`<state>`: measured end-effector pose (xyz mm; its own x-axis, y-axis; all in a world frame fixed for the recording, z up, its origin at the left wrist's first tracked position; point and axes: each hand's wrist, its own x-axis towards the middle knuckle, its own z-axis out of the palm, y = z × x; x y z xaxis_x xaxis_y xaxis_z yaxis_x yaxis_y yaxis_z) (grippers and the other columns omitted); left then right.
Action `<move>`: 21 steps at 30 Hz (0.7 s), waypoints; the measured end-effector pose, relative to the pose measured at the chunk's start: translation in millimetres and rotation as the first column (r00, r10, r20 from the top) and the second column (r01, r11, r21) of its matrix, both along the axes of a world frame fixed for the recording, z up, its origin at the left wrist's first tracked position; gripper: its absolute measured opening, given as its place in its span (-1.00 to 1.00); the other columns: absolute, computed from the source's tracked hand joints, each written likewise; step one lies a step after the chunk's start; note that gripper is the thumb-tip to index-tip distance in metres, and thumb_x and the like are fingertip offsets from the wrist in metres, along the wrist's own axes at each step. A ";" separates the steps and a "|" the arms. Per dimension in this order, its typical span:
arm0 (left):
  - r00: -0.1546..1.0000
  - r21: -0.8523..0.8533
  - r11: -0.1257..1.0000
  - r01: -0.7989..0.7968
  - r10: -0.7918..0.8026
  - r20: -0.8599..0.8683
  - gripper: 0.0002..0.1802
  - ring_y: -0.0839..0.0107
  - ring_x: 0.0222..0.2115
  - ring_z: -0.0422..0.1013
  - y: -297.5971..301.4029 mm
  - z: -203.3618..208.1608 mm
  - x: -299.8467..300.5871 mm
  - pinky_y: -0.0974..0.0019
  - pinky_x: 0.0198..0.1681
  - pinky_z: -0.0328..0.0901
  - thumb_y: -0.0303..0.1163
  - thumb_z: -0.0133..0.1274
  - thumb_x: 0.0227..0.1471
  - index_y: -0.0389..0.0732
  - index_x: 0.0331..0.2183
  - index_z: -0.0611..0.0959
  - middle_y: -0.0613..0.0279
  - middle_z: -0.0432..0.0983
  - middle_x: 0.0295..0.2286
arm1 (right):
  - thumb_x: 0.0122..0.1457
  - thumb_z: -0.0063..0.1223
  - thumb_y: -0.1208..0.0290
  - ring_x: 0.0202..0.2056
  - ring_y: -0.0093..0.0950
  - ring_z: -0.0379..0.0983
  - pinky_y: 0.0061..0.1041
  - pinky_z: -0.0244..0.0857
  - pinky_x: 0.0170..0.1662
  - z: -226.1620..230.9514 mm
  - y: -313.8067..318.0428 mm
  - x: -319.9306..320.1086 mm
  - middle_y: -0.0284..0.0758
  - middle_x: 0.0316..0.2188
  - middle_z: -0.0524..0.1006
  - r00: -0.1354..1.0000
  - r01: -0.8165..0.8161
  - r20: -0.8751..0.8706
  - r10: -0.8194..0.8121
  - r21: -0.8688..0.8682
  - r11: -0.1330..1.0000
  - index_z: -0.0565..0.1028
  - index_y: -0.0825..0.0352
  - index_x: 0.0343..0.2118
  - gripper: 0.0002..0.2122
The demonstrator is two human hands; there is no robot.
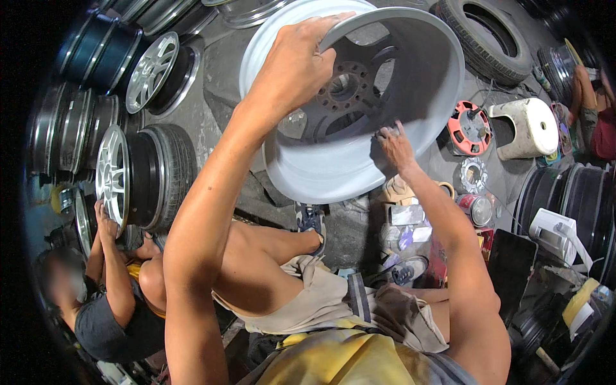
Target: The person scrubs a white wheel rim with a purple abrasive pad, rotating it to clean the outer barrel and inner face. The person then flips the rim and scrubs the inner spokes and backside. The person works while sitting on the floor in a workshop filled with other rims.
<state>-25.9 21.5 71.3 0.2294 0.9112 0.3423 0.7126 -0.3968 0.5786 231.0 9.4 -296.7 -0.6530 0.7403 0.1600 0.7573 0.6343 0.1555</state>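
A grey alloy wheel rim [423, 83] is tilted in front of me, its hollow back toward me. Through the barrel I see the spokes and the hub with its ring of bolt holes. My left hand [298, 61] grips the upper left lip, fingers over the edge. Inside the lower right of the barrel, my right hand [396, 149] presses curled fingers against the inner wall. Anything small pinched in those fingers is too hidden to make out. The hand casts a dark shadow beside it.
At left, a person [115, 308] touches a silver wheel [113, 173] beside a tire [168, 173]. Stacked rims [70, 128] stand behind. To the right are a red cable reel [468, 128], a white stool [529, 128], a can [476, 208] and more rims [568, 192]. A tire [484, 38] lies far right.
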 end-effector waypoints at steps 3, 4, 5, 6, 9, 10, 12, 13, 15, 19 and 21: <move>1.000 0.037 0.999 0.005 -0.004 -0.005 -0.39 -0.06 -0.24 0.58 2.9 -4.3 -6.5 0.10 -0.04 0.41 -0.64 0.02 -0.03 -0.18 0.12 0.60 -0.19 0.60 -0.11 | 0.02 0.19 0.26 0.00 -0.32 0.49 0.02 -0.15 0.43 36.0 -30.1 -58.8 -0.27 -0.24 0.61 0.996 -0.007 -0.088 -0.027 -0.364 0.931 0.67 0.13 -0.32 -0.83; 0.999 0.070 0.997 0.043 -0.044 0.017 -0.39 -0.06 -0.24 0.57 10.0 -8.1 -0.8 0.10 -0.04 0.41 -0.64 0.02 -0.03 -0.18 0.12 0.60 -0.18 0.60 -0.11 | 0.02 0.15 0.35 -0.01 -0.26 0.50 0.01 -0.12 0.41 38.9 -48.8 -102.5 -0.21 -0.31 0.61 0.976 0.116 -0.102 -0.192 -0.503 0.856 0.66 0.15 -0.43 -0.90; 0.997 0.098 0.993 0.065 -0.069 0.031 -0.39 -0.07 -0.25 0.57 12.7 -10.6 0.1 0.09 -0.04 0.41 -0.64 0.01 -0.04 -0.18 0.11 0.60 -0.18 0.61 -0.11 | 0.00 0.14 0.44 -0.03 -0.19 0.50 0.02 -0.04 0.37 53.8 -66.4 -143.4 -0.16 -0.25 0.60 0.945 0.042 -0.260 -0.197 -0.504 0.863 0.66 0.20 -0.29 -0.81; 0.999 0.100 0.994 0.042 -0.042 0.000 -0.39 -0.07 -0.25 0.57 11.2 -8.6 -3.2 0.09 -0.04 0.41 -0.64 0.02 -0.04 -0.19 0.11 0.60 -0.18 0.60 -0.11 | -0.03 0.18 0.48 -0.08 -0.12 0.51 0.03 0.04 0.33 78.5 -83.9 -178.0 -0.12 -0.16 0.58 0.735 -0.095 -0.642 -0.218 -0.415 0.905 0.61 0.24 -0.15 -0.69; 0.998 0.062 0.997 0.043 -0.040 -0.038 -0.40 -0.08 -0.22 0.56 7.0 -7.1 8.2 0.08 -0.03 0.41 -0.64 0.02 -0.05 -0.19 0.10 0.61 -0.19 0.60 -0.12 | 0.01 0.20 0.49 0.05 -0.18 0.46 -0.02 -0.07 0.39 81.1 -88.5 -207.4 -0.16 -0.08 0.57 0.368 -0.198 -0.899 -0.238 -0.326 0.924 0.56 0.24 -0.05 -0.63; 0.999 0.037 0.999 0.029 -0.029 -0.020 -0.40 -0.09 -0.20 0.56 1.9 -7.1 0.9 0.08 -0.02 0.41 -0.64 0.02 -0.05 -0.19 0.09 0.61 -0.19 0.60 -0.12 | 0.03 0.20 0.46 0.05 -0.19 0.46 -0.02 -0.10 0.40 82.9 -93.1 -191.3 -0.16 -0.09 0.57 0.535 -0.223 -0.820 -0.201 -0.367 0.903 0.56 0.24 -0.05 -0.64; 0.999 0.048 0.998 0.031 -0.032 0.012 -0.41 -0.10 -0.16 0.55 1.3 -5.3 -3.5 0.08 0.00 0.40 -0.63 0.02 -0.05 -0.20 0.09 0.61 -0.20 0.60 -0.12 | 0.06 0.16 0.43 0.03 -0.16 0.47 -0.01 -0.15 0.42 54.4 -76.6 -131.4 -0.16 -0.14 0.58 0.797 -0.169 -0.599 -0.073 -0.338 0.926 0.57 0.25 -0.02 -0.64; 0.998 0.067 0.996 0.057 -0.059 0.026 -0.41 -0.10 -0.15 0.55 2.4 -7.3 0.8 0.07 0.01 0.40 -0.63 0.02 -0.05 -0.20 0.09 0.61 -0.20 0.60 -0.12 | 0.08 0.12 0.41 -0.01 -0.13 0.49 0.00 -0.18 0.44 26.7 -66.5 -100.9 -0.16 -0.19 0.58 0.889 -0.098 -0.457 -0.035 -0.265 0.959 0.57 0.25 0.00 -0.63; 0.998 0.107 0.993 0.054 -0.055 0.008 -0.41 -0.10 -0.13 0.55 7.7 -8.8 -3.3 0.07 0.02 0.40 -0.63 0.02 -0.05 -0.20 0.08 0.61 -0.20 0.60 -0.12 | 0.07 0.10 0.39 -0.02 -0.14 0.50 -0.05 -0.04 0.40 31.3 -53.0 -93.6 -0.15 -0.18 0.58 0.930 -0.057 -0.361 -0.073 -0.337 0.940 0.61 0.23 -0.07 -0.67; 0.998 0.120 0.991 0.053 -0.050 -0.026 -0.42 -0.12 -0.12 0.54 11.0 -5.6 2.8 0.06 0.05 0.39 -0.62 0.03 -0.05 -0.22 0.08 0.61 -0.20 0.60 -0.12 | -0.02 0.08 0.53 -0.22 0.05 0.49 0.00 0.33 -0.18 78.5 -67.6 -187.0 0.02 -0.20 0.54 0.550 -0.207 -0.822 -0.147 -0.304 0.930 0.54 0.34 -0.39 -0.89; 0.999 0.074 0.996 0.044 -0.042 -0.029 -0.43 -0.13 -0.10 0.53 6.7 -6.6 1.2 0.06 0.07 0.38 -0.62 0.03 -0.04 -0.23 0.08 0.61 -0.21 0.59 -0.10 | 0.00 0.02 0.57 -0.18 -0.01 0.49 0.03 0.20 -0.24 120.5 -38.4 -219.4 0.07 -0.24 0.51 0.375 -0.130 -0.887 -0.270 -0.338 0.932 0.50 0.39 -0.31 -0.84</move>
<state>-24.7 28.3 64.7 0.2778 0.8723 0.4023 0.7096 -0.4687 0.5262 11.6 -29.0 -176.2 -0.1938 0.9048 0.3792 0.3440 0.4246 -0.8375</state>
